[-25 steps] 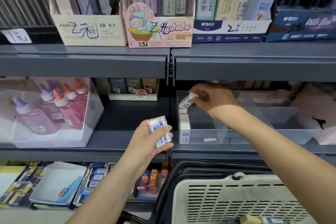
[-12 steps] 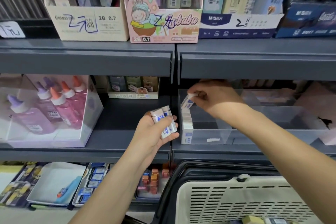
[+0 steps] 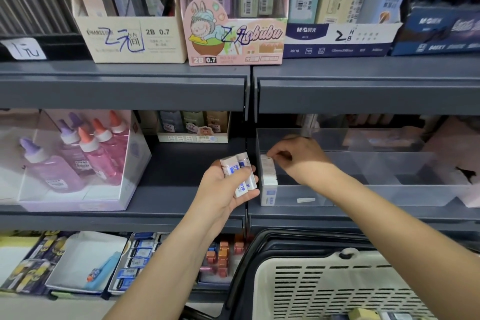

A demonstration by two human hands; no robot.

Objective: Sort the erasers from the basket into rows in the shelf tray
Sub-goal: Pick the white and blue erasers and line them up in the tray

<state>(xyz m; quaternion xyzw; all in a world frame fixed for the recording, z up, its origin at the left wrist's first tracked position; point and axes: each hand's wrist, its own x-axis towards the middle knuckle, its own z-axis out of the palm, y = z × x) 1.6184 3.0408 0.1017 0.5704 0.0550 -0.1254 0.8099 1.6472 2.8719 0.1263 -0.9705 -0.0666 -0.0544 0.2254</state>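
Middle shelf [image 3: 181, 205]: grey metal, carrying the tray.
Shelf tray [image 3: 363, 197]: clear plastic, with one partial row going in along its left wall. The compartments to the right are showing no erasers, so the sorting is judged to be standing early.
Basket [image 3: 337, 291]: cream, slotted, sitting below the shelf. A few small blocks, probably erasers, are waiting at its bottom edge.
Right hand [image 3: 298, 157]: reaching into the left compartment, fingers curled, tips pinching the rearmost eraser [image 3: 265, 158].
Left hand [image 3: 220, 189]: hovering just beside the tray's left wall, fingers wrapping round the spare erasers [image 3: 240, 176], about three.
Eraser row [image 3: 268, 182]: running front to back. Each piece is standing with its long axis upright, and the front one is showing its blue print toward the tray's front wall.
Spare erasers: tilting, upper ends leaning away and left.
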